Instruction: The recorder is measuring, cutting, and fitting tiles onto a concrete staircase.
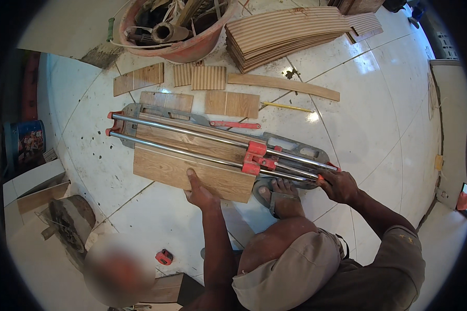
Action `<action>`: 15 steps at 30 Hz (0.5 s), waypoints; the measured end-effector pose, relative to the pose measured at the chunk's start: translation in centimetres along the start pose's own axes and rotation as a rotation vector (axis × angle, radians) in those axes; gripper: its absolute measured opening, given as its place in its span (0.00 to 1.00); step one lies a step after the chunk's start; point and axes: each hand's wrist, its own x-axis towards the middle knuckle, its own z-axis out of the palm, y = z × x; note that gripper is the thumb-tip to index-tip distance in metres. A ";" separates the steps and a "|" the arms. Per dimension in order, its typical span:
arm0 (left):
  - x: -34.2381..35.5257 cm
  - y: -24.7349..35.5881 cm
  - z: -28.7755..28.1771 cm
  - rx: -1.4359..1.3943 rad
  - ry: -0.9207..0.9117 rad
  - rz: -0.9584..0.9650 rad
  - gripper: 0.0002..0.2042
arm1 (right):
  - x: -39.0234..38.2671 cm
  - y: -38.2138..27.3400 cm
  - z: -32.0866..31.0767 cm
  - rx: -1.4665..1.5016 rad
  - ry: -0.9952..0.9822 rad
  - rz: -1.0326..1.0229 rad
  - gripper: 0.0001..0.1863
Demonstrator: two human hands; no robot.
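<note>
A manual tile cutter (255, 158) with two steel rails and red fittings lies on the floor before me. Under its rails rests a wood-patterned plank tile (166, 165), its near part sticking out past the cutter toward me. My left hand (201, 194) grips this tile's near edge, thumb on top and fingers hidden underneath. At the cutter's right end, my right hand (340, 185) is wrapped round the handle, whose orange-red tip shows by the fingers. My sandalled foot (284, 196) stands beside the cutter, between my two hands.
Cut tile pieces (232, 103), a yellow pencil-like stick (288, 107) and a red folding tool (236, 125) lie beyond the cutter. Farther back are a stack of tiles (285, 31) and a red tub (192, 51) of tools. A tape measure (164, 257) lies near my left arm.
</note>
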 end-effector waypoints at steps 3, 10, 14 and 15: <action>0.2 0.1 -0.3 -0.002 0.001 -0.002 0.29 | 0.2 -0.1 0.1 0.007 0.008 -0.016 0.19; 0.5 -0.1 -0.5 -0.051 -0.042 0.019 0.30 | 0.0 0.1 0.6 0.025 0.043 -0.035 0.17; 0.6 -0.2 -0.7 -0.091 -0.034 -0.011 0.29 | 0.1 -0.3 0.1 0.038 0.002 -0.001 0.17; 0.7 -0.3 -0.7 -0.094 -0.029 -0.007 0.29 | 0.1 -0.2 0.0 0.027 0.006 -0.014 0.16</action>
